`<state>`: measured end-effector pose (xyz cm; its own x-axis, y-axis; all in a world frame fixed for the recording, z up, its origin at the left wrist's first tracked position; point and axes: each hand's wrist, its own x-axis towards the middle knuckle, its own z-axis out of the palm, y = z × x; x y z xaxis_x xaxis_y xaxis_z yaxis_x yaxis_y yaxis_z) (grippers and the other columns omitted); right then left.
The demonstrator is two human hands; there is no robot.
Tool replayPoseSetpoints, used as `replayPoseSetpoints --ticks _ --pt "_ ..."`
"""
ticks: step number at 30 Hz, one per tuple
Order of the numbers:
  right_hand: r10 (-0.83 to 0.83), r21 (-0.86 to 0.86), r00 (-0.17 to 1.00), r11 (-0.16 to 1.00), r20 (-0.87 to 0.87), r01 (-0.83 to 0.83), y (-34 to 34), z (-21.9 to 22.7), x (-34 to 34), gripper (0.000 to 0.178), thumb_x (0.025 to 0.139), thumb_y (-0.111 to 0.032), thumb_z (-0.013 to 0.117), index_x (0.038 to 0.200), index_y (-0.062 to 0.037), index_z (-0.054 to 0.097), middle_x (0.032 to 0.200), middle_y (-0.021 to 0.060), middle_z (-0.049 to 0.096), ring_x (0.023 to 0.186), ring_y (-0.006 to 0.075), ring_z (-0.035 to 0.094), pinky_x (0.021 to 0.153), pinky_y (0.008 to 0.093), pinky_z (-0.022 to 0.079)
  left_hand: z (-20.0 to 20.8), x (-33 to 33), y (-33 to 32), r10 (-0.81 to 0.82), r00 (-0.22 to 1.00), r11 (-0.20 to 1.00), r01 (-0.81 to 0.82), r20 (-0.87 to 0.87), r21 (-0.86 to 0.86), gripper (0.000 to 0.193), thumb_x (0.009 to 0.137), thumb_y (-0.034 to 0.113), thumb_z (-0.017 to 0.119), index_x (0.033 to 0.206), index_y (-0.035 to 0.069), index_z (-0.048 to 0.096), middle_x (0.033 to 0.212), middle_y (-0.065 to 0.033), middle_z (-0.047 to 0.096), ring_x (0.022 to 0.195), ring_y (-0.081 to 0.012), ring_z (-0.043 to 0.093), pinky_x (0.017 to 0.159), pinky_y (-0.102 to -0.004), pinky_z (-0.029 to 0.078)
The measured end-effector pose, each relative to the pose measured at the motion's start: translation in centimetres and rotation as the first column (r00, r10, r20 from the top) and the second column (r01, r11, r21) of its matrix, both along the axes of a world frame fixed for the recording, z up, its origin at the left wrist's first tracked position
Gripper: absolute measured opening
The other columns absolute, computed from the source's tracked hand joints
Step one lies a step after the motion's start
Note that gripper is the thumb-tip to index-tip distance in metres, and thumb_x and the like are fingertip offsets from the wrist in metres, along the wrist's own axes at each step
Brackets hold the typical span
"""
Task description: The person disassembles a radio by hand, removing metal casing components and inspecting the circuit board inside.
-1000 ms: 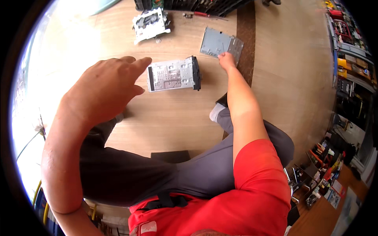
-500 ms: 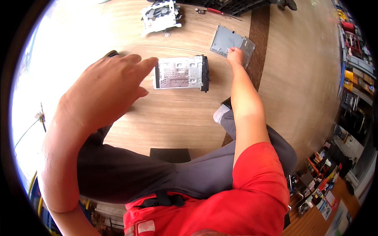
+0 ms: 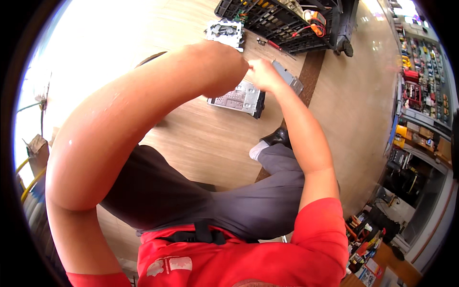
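Observation:
My left hand (image 3: 224,69) reaches across over a silver perforated metal box with a black end (image 3: 243,100), partly hiding it. The hand is bent with its fingers curled, mostly out of sight behind its back. Just to its right, my right hand (image 3: 264,75) meets it, fingertips pinched together close to the left hand's. Anything small between the fingers is too hidden to name. Beyond the right hand, a flat grey metal cover plate (image 3: 289,76) lies on the floor, partly covered by that hand.
An open metal-framed mechanism (image 3: 224,33) lies on the floor at the far side. Right of it is a red-handled screwdriver (image 3: 274,45). A black plastic crate (image 3: 272,24) stands behind, with an orange-and-grey device (image 3: 316,26) in it. Shelves of tools (image 3: 420,81) line the right.
My right hand has left the grey cover plate and come in toward the left. My left hand has moved right and away from me to meet it. The whole view has shifted.

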<state>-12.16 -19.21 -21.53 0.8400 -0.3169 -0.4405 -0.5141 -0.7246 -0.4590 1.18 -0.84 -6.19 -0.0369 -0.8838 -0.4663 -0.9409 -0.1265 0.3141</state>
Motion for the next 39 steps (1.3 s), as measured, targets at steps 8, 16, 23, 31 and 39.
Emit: replayPoseSetpoints --ticks 8,16,23,31,39 --pt "0.047 -0.068 0.975 0.996 -0.215 -0.063 5.4 6.4 -6.9 0.02 0.089 -0.022 0.063 0.093 -0.0039 0.07 0.093 0.0195 0.07 0.089 0.0396 0.066 0.079 0.047 0.052 1.0 0.6 -0.8 -0.021 0.998 0.998 0.018 0.066 0.054 0.033 0.09 0.023 0.069 0.115 0.003 0.062 0.104 -0.0175 0.07 0.105 -0.0335 0.066 0.088 -0.0451 0.052" --pt "-0.234 -0.087 0.925 0.959 0.299 0.271 9.2 19.1 -9.7 0.019 0.092 -0.02 0.063 0.095 -0.0025 0.069 0.091 0.0214 0.069 0.088 0.0393 0.066 0.078 0.0461 0.052 -5.7 0.2 -3.5 0.003 1.0 0.996 -0.003 0.0 0.091 0.048 0.093 0.028 0.066 0.133 0.004 0.056 0.123 -0.0203 0.065 0.115 -0.0382 0.061 0.098 -0.045 0.049" --pt "-0.334 -0.142 0.832 0.89 0.443 0.433 5.6 21.7 -13.0 0.021 0.093 -0.021 0.064 0.1 -0.0019 0.069 0.089 0.0216 0.068 0.085 0.038 0.066 0.075 0.0446 0.051 -15.2 -2.2 -4.9 0.1 0.995 0.995 -0.099 -0.029 0.012 0.051 0.091 0.032 0.067 0.132 0.004 0.057 0.121 -0.0211 0.066 0.115 -0.0386 0.061 0.097 -0.0452 0.049" --pt "-0.268 -0.197 0.805 0.884 0.53 0.424 1.5 22.4 -16.0 0.029 0.092 -0.028 0.063 0.089 -0.0001 0.071 0.084 0.0203 0.069 0.087 0.0369 0.068 0.079 0.0458 0.054 -23.9 -1.3 -6.9 0.416 0.839 0.884 -0.463 -0.351 -0.06 0.062 0.087 0.048 0.07 0.121 -0.003 0.065 0.104 -0.0215 0.072 0.097 -0.027 0.069 0.086 -0.0364 0.053" --pt "-0.227 -0.301 0.854 0.868 0.468 0.395 -0.7 22.9 -16.7 0.028 0.091 -0.024 0.062 0.091 0.0024 0.071 0.09 0.0188 0.072 0.088 0.0318 0.071 0.078 0.0411 0.058 -25.2 -3.1 -6.6 0.491 0.736 0.865 -0.476 -0.466 0.159 0.051 0.095 0.047 0.064 0.075 0.0 0.065 0.066 -0.0022 0.057 0.062 -0.0111 0.05 0.057 -0.0306 0.041"
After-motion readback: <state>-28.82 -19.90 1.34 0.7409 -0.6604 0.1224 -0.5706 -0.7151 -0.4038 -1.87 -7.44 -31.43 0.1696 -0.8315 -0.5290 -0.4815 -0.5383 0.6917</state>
